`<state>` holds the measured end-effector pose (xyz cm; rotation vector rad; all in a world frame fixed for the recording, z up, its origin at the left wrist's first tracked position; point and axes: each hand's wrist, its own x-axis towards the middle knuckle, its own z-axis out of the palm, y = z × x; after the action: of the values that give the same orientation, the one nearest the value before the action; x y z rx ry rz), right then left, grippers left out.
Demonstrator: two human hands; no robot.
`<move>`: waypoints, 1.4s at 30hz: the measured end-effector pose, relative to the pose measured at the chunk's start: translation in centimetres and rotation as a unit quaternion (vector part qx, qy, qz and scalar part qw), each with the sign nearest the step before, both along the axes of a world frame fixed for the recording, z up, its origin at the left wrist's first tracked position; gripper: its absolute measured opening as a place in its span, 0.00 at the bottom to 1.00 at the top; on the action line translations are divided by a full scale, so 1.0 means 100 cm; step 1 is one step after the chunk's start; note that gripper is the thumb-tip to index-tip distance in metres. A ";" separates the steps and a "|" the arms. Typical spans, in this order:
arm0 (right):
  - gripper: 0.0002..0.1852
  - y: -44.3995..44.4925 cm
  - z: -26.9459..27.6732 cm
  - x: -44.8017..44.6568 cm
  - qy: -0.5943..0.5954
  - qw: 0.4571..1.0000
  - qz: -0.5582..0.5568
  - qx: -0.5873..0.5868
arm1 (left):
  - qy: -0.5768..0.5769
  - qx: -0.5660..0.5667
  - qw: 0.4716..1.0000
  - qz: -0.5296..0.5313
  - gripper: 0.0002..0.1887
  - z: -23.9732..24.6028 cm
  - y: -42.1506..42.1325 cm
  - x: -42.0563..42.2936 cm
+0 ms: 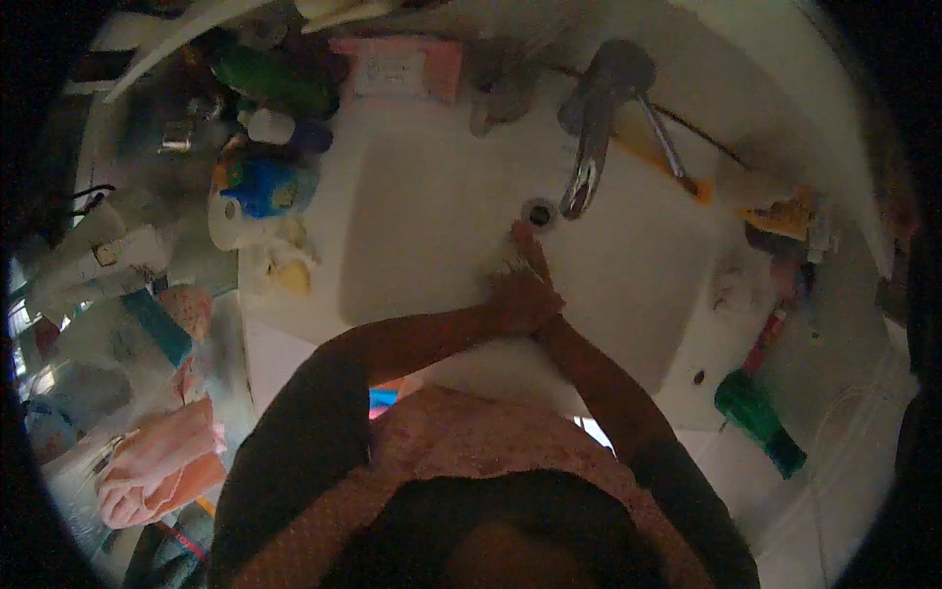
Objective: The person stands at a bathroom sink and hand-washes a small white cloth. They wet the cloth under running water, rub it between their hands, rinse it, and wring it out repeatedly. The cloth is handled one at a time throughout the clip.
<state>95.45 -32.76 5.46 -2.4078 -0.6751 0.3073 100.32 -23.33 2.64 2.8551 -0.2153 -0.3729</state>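
In the head view my two hands meet over a pale sink basin (412, 243), just below its round drain (541, 213). My left hand (515, 291) comes in along the left forearm and lies against my right hand (543, 283), so the two overlap and their edges are hard to tell apart. Some fingers point up towards the drain. The picture is dim and blurred; no object shows in either hand, but whether something small lies between the palms is hidden. A chrome faucet (589, 154) reaches over the basin above my hands.
Left of the basin stand a toilet-paper roll (224, 213), a blue package (268, 188) and a green bottle (272, 81). A pink packet (401, 70) lies behind the basin. A pink towel (158, 471) hangs at lower left. At right is a green tube-like container (758, 420).
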 end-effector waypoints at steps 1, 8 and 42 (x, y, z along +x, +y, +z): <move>0.26 0.001 0.003 0.002 -0.024 0.999 0.021 0.007 | 0.005 -0.008 0.999 -0.040 0.12 0.004 0.015 0.010; 0.28 -0.006 -0.006 -0.011 -0.055 0.989 0.114 -0.073 | -0.015 0.007 1.000 0.015 0.14 -0.002 0.017 -0.011; 0.32 -0.016 -0.027 -0.008 -0.053 0.998 0.018 0.028 | 0.072 -0.017 0.995 -0.067 0.15 0.005 0.015 -0.039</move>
<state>94.63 -34.37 2.73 -2.3729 -0.7655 0.1748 96.40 -21.82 3.17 2.7744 -0.3822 -0.5923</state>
